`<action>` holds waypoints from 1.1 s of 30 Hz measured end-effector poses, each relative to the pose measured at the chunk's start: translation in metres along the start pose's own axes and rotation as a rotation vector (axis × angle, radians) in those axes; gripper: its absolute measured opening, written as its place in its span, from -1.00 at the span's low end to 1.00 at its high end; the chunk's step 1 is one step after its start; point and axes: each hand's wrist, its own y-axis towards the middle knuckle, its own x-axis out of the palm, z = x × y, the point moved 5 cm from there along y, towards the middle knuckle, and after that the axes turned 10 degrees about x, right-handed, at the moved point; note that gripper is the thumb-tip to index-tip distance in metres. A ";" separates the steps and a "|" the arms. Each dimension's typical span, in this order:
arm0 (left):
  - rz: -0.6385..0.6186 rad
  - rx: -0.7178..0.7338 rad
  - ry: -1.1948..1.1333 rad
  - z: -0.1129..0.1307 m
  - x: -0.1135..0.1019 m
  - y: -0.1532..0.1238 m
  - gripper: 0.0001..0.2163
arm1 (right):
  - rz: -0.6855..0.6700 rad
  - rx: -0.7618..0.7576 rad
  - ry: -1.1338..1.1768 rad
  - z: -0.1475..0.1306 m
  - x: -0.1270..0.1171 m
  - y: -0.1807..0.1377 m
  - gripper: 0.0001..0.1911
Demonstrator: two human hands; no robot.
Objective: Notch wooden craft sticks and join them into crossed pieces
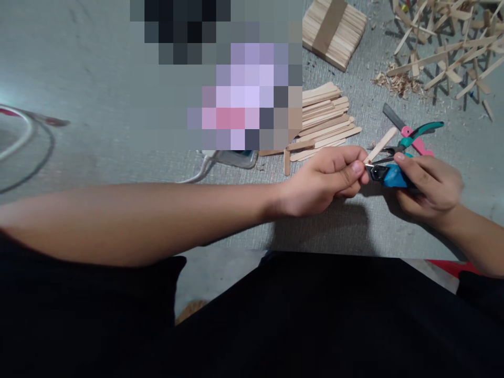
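My left hand (326,178) pinches a flat wooden craft stick (381,144) that slants up to the right. My right hand (429,186) is wrapped round the blue handles of a small cutter (388,174), whose dark jaws meet the stick right at my left fingertips. Both hands hover just above the grey floor, in front of my dark-clothed lap.
Loose craft sticks (325,123) lie in a pile behind my left hand, and a taped bundle (334,31) sits farther back. Teal and pink pliers (413,134) lie beside the cutter. Glued stick frames (444,47) and shavings fill the far right. A white cable (19,136) curves at left.
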 end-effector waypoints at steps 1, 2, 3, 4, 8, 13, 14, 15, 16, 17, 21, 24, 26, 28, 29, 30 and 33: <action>-0.004 -0.005 -0.010 0.001 0.001 0.000 -0.44 | 0.007 0.009 -0.012 0.000 0.000 -0.001 -0.37; -0.011 -0.009 -0.020 0.001 0.002 0.001 -0.43 | 0.007 0.022 -0.035 0.001 0.000 -0.002 -0.38; -0.018 -0.013 -0.025 0.002 0.003 0.001 -0.43 | 0.002 0.032 -0.062 0.001 0.000 -0.003 -0.39; -0.020 -0.016 -0.028 0.003 0.003 0.001 -0.42 | -0.007 0.040 -0.086 0.002 0.000 -0.004 -0.39; -0.032 -0.038 -0.015 0.005 0.003 0.001 -0.42 | 0.008 0.042 -0.086 0.000 -0.003 -0.004 -0.29; -0.039 -0.071 -0.043 0.004 0.003 0.000 -0.41 | 0.070 0.004 -0.025 -0.004 -0.007 0.003 -0.21; -0.034 -0.071 -0.050 0.004 0.003 0.000 -0.41 | 0.075 -0.010 -0.020 -0.004 -0.007 0.004 -0.22; -0.026 -0.071 -0.055 0.004 0.003 -0.001 -0.41 | 0.081 -0.025 -0.019 -0.005 -0.006 0.005 -0.22; -0.017 -0.071 -0.058 0.004 0.003 -0.001 -0.41 | 0.084 -0.037 -0.022 -0.005 -0.006 0.006 -0.23; -0.010 -0.075 -0.061 0.004 0.002 -0.001 -0.42 | 0.082 -0.042 -0.026 -0.005 -0.006 0.007 -0.24; -0.009 -0.086 -0.061 0.003 0.002 -0.002 -0.46 | 0.068 -0.054 -0.013 -0.006 -0.007 0.009 -0.25; -0.011 -0.082 -0.066 0.004 0.002 -0.002 -0.48 | 0.007 -0.065 0.001 -0.006 -0.006 0.009 -0.24; -0.009 -0.082 -0.068 0.004 0.003 -0.002 -0.48 | -0.009 -0.060 0.006 -0.007 -0.006 0.008 -0.24; -0.006 -0.085 -0.057 0.004 0.002 -0.002 -0.49 | -0.015 -0.033 0.020 -0.006 -0.007 0.007 -0.29; -0.005 -0.084 -0.049 0.004 0.002 -0.002 -0.49 | -0.016 -0.018 0.028 -0.005 -0.007 0.007 -0.31; -0.005 -0.081 -0.041 0.004 0.002 -0.002 -0.50 | -0.030 -0.002 0.029 -0.004 -0.007 0.007 -0.34; -0.006 -0.082 -0.028 0.005 0.002 -0.002 -0.51 | -0.058 0.003 0.011 -0.003 -0.006 0.006 -0.35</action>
